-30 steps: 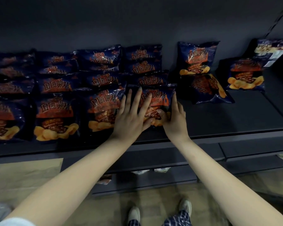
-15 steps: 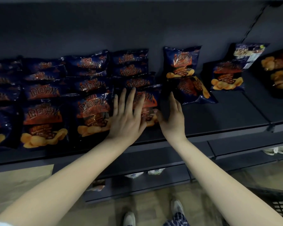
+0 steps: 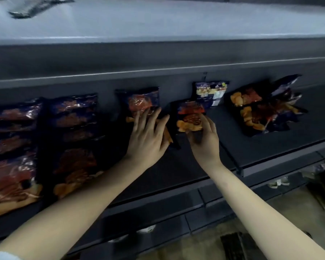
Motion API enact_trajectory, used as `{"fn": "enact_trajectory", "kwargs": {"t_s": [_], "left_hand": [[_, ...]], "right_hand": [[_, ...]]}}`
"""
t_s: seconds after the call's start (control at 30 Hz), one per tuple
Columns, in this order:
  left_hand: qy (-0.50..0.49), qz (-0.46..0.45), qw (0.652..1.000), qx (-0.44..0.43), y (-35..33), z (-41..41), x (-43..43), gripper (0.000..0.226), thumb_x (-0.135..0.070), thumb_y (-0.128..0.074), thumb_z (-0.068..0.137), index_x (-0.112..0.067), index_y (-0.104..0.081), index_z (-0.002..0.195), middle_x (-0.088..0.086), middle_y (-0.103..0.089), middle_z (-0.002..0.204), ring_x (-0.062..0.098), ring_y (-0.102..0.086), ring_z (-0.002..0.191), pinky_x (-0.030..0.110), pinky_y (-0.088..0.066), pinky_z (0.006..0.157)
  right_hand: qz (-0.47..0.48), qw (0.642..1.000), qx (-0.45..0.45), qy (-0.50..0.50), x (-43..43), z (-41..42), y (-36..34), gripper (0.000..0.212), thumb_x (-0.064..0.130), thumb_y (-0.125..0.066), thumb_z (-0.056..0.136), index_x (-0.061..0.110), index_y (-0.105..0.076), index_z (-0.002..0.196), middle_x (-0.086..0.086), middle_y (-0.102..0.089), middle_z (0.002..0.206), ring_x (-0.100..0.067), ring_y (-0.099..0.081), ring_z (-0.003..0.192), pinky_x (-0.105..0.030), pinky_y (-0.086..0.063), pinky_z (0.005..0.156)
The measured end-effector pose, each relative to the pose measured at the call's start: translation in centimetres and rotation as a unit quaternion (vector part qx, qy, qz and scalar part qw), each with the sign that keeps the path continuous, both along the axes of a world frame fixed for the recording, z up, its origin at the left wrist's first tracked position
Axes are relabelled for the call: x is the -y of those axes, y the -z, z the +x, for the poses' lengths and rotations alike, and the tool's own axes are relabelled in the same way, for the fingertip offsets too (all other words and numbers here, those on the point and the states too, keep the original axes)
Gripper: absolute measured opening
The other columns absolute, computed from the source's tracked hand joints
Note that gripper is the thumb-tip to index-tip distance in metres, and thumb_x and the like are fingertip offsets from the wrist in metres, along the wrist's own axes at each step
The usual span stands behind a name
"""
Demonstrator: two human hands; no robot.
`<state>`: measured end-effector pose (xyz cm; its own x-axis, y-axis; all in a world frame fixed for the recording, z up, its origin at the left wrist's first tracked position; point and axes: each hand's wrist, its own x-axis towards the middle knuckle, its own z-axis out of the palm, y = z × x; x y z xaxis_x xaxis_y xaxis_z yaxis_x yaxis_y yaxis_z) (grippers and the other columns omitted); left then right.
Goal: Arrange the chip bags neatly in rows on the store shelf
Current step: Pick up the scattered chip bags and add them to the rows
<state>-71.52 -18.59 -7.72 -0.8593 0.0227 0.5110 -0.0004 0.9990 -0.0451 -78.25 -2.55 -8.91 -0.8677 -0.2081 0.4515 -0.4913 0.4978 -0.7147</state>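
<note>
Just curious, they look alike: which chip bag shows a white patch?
The purple bag at the back, behind the front bag in the right hand; the rest are dark with red and orange.

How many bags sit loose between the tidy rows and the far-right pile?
4: a back bag upright at the back, a flat bag under the left hand, a held bag in the right hand, a pale bag behind it. Others may be hidden.

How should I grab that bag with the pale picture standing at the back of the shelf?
Probably pinch the pale bag by its top corners, reaching in from the front and over. It stands leaning on the back wall, and the orange chip bag in front hides its bottom, so only the upper part is free.
</note>
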Motion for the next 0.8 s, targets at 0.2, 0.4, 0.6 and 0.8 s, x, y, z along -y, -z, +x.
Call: {"fn": "enact_trajectory", "kwargs": {"t_s": [0.2,0.4,0.6,0.8], "left_hand": [[0.035,0.028,0.999,0.018,0.4,-7.1,-7.6,0.059,-0.027,-0.06,0.078,-0.01,-0.046,0.133,0.016,-0.047,0.137,0.037,-0.042,0.127,0.053,-0.019,0.113],[0.074,0.093,0.992,0.052,2.1,-13.3,-14.8,0.057,-0.021,-0.062,0.079,-0.009,-0.046,0.132,0.014,-0.05,0.132,0.034,-0.047,0.121,0.047,-0.04,0.103],[0.114,0.134,0.978,0.112,4.1,-17.6,-20.4,0.059,-0.025,-0.06,0.084,-0.009,-0.041,0.137,0.015,-0.046,0.136,0.032,-0.044,0.124,0.041,-0.043,0.099],[0.146,0.146,0.959,0.194,6.1,-20.2,-23.3,0.075,-0.038,-0.057,0.088,-0.022,-0.016,0.149,0.004,-0.006,0.158,0.032,-0.021,0.14,0.045,-0.04,0.103]], "right_hand": [[0.014,0.999,0.004,0.035,-8.7,-6.6,-0.1,0.052,0.008,-0.061,0.089,0.007,-0.042,0.137,-0.016,-0.04,0.14,-0.027,-0.042,0.128,-0.006,-0.026,0.092],[0.016,0.997,0.017,0.067,-16.1,-11.8,0.7,0.043,0.009,-0.065,0.086,0.005,-0.052,0.127,-0.016,-0.044,0.133,-0.029,-0.047,0.121,-0.024,-0.039,0.096],[0.051,0.986,0.08,0.137,-20.9,-15.3,2.7,0.052,0.008,-0.061,0.085,0.01,-0.046,0.134,-0.017,-0.03,0.146,-0.038,-0.025,0.136,-0.036,-0.026,0.107],[0.053,0.974,0.124,0.184,-23.1,-16.6,4.7,0.06,0.016,-0.06,0.087,0.015,-0.037,0.142,-0.017,-0.013,0.154,-0.037,-0.007,0.142,-0.042,-0.018,0.112]]}}
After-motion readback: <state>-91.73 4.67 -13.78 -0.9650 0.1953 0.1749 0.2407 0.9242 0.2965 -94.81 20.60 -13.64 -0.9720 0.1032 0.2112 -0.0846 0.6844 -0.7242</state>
